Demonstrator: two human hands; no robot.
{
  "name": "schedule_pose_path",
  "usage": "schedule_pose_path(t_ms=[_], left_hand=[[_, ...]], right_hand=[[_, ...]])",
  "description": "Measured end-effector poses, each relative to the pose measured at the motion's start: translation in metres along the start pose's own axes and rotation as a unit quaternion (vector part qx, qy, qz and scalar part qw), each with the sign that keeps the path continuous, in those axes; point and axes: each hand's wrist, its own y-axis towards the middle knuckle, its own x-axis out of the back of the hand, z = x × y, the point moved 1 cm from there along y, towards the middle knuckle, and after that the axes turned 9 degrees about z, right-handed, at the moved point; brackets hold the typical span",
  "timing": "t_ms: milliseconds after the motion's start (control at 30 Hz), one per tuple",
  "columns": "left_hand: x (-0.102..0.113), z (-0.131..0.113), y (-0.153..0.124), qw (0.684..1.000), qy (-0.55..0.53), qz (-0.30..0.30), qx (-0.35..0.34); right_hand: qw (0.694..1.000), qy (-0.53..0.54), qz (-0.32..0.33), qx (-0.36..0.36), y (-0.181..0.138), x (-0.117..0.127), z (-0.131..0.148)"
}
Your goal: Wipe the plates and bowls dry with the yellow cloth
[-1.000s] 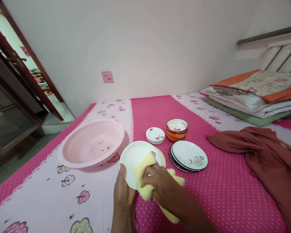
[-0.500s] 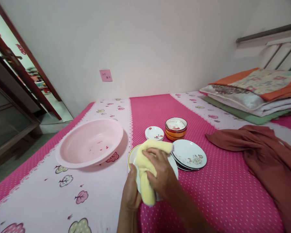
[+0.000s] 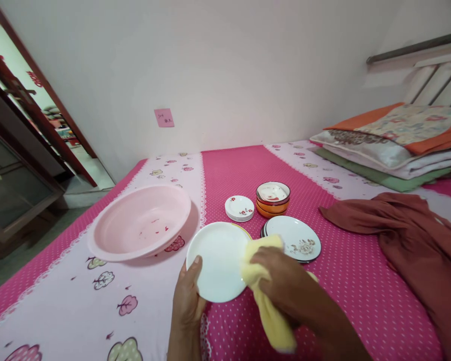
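Observation:
My left hand [image 3: 188, 296] grips the near rim of a plain white plate [image 3: 218, 258], thumb on top, holding it just above the bed. My right hand [image 3: 278, 281] is closed on a yellow cloth [image 3: 266, 296] and presses it against the plate's right edge; the cloth's tail hangs down below the hand. A yellow-rimmed plate edge [image 3: 244, 232] peeks out from behind the white plate.
A pink basin [image 3: 141, 220] sits to the left on the pink bedsheet [image 3: 353, 281]. Behind the plate are stacked small saucers [image 3: 239, 207], stacked orange bowls [image 3: 273, 199] and flowered plates [image 3: 295, 238]. A brown garment [image 3: 409, 240] and folded bedding [image 3: 394, 145] lie to the right.
My right hand swept the yellow cloth across the plate's face and off to its right edge, leaving the white surface uncovered. The left hand kept its hold on the rim.

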Motion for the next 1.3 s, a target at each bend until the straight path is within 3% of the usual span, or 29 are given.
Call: schedule_pose_path(t_ms=[133, 233, 300, 467, 600, 767, 900, 1033, 1300], left_hand=[[-0.006, -0.001, -0.005, 1.0, 0.025, 0.007, 0.011], [-0.011, 0.001, -0.008, 0.996, 0.064, 0.046, 0.042], [-0.015, 0.003, -0.011, 0.989, 0.097, 0.085, 0.069], [-0.018, 0.005, -0.016, 0.959, 0.175, 0.193, 0.115], [-0.023, 0.0, -0.02, 0.94, 0.212, 0.227, 0.143], [-0.034, -0.013, -0.026, 0.918, 0.262, 0.265, 0.134], [-0.028, -0.019, -0.029, 0.931, 0.268, 0.219, 0.114], [-0.017, -0.018, -0.029, 0.956, 0.201, 0.168, 0.129], [-0.017, -0.008, -0.014, 0.985, 0.121, 0.092, 0.082]], right_hand=[[0.976, 0.016, -0.205, -0.073, 0.003, 0.032, -0.001], [0.953, 0.097, -0.281, -0.051, 0.002, 0.044, 0.02], [0.961, 0.102, -0.255, -0.013, 0.0, 0.042, 0.034], [0.996, 0.006, -0.033, 0.082, 0.0, 0.02, 0.039], [0.998, -0.028, 0.021, 0.059, 0.0, 0.009, 0.028], [0.996, 0.007, 0.091, -0.005, -0.002, 0.011, 0.028], [0.993, 0.045, 0.109, -0.008, 0.002, 0.016, 0.032], [0.984, 0.129, 0.125, 0.008, 0.011, 0.02, 0.031], [0.961, 0.27, 0.059, -0.027, 0.034, 0.005, 0.0]])
